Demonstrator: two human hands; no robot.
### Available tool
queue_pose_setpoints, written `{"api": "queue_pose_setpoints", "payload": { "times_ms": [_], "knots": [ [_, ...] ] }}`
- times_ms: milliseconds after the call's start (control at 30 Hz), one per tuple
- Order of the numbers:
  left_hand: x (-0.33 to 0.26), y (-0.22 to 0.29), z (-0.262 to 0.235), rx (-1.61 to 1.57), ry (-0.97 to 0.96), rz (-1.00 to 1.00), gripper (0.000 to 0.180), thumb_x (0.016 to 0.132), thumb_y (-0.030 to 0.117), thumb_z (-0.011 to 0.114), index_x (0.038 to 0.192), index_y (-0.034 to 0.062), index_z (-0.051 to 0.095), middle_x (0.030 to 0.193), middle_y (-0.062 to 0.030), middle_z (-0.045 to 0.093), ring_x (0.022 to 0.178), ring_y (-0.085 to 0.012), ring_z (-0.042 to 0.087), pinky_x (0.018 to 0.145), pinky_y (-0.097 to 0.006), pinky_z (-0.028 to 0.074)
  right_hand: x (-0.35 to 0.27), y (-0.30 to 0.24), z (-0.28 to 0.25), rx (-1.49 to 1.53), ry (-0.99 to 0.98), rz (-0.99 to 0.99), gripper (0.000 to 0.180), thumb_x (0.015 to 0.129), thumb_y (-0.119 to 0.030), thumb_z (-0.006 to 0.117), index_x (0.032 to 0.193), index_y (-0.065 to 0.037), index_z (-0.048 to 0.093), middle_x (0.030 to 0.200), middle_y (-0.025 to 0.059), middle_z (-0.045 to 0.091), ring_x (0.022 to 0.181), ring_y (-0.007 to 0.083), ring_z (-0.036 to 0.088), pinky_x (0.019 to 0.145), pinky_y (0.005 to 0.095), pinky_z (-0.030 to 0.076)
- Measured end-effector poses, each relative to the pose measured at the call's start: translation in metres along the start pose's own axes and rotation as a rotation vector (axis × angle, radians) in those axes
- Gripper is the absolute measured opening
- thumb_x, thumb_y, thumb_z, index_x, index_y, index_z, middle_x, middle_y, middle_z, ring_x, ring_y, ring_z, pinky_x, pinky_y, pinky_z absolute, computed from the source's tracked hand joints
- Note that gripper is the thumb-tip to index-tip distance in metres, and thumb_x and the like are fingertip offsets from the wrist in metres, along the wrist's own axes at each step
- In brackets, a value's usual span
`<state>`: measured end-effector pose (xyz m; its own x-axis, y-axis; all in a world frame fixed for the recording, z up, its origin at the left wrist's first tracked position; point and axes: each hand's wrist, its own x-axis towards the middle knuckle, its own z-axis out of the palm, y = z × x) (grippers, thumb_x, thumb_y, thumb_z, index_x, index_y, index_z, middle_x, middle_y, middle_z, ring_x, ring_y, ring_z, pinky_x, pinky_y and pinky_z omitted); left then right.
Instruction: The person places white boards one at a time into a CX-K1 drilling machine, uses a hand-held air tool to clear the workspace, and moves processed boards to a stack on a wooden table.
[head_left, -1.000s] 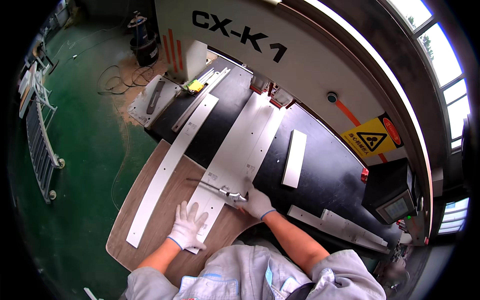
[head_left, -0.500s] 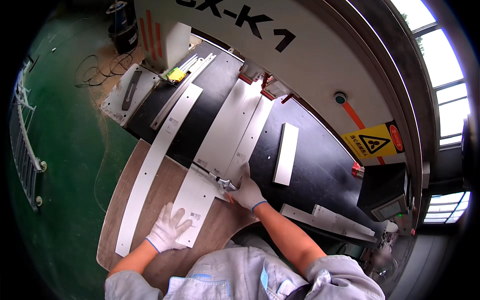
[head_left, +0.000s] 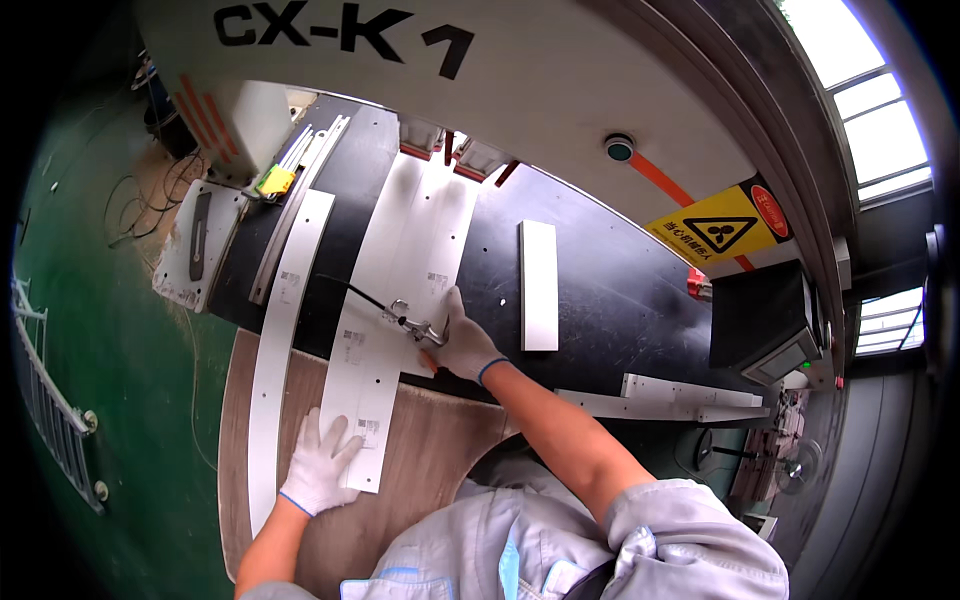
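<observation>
My right hand (head_left: pixel 468 345), in a white glove, is wrapped round a metal air blow gun (head_left: pixel 418 330). Its thin black nozzle points left across the white panels, and a short orange piece shows under the hand. My left hand (head_left: pixel 320 465), also gloved, lies with fingers spread at the near left edge of a long white panel (head_left: pixel 352 400). That panel has small holes and printed labels, and runs away from me toward the machine's red-edged clamps (head_left: pixel 450 155). A narrow white strip (head_left: pixel 285 300) lies apart to the left.
The machine's pale beam (head_left: pixel 560 90) crosses above its black bed (head_left: pixel 610 280). On the bed are a short white board (head_left: pixel 539 285) and a yellow-green item (head_left: pixel 275 181). A curved wooden table (head_left: pixel 430 430) adjoins it. More white pieces (head_left: pixel 660 400) lie right; a black-cased screen (head_left: pixel 765 330) stands there.
The view has turned, so the bed and panels appear shifted left. My right hand still grips the blow gun above the panels. My left hand stays by the panel's near end.
</observation>
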<state>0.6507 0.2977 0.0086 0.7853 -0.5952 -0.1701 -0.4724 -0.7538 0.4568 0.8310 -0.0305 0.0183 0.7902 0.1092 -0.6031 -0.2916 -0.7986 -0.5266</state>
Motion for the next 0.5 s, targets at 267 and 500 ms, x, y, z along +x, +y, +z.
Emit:
{"api": "queue_pose_setpoints", "payload": {
  "times_ms": [267,500],
  "knots": [
    [0.0,0.001,0.011,0.021,0.073,0.023,0.086,0.055,0.041,0.089,0.134,0.0147,0.067,0.149,-0.0253,0.054,0.14,-0.0669,0.04,0.114,-0.076,0.042,0.004,0.0,-0.001,-0.095,-0.007,-0.006,0.108,0.098,-0.02,0.072,0.172,0.004,-0.003,0.13,0.0229,0.073,0.114,0.0344,0.074,0.101,0.0404,0.054],
    [0.005,-0.001,-0.001,0.019,0.105,-0.004,0.085,0.058,0.037,0.09,0.132,0.0067,0.064,0.146,-0.0252,0.057,0.135,-0.0681,0.045,0.11,-0.074,0.046,0.009,-0.003,0.001,-0.032,-0.023,0.011,0.116,0.095,-0.03,0.078,0.17,0.007,-0.003,0.133,0.0314,0.069,0.122,0.0393,0.071,0.103,0.0416,0.054]
  ]
}}
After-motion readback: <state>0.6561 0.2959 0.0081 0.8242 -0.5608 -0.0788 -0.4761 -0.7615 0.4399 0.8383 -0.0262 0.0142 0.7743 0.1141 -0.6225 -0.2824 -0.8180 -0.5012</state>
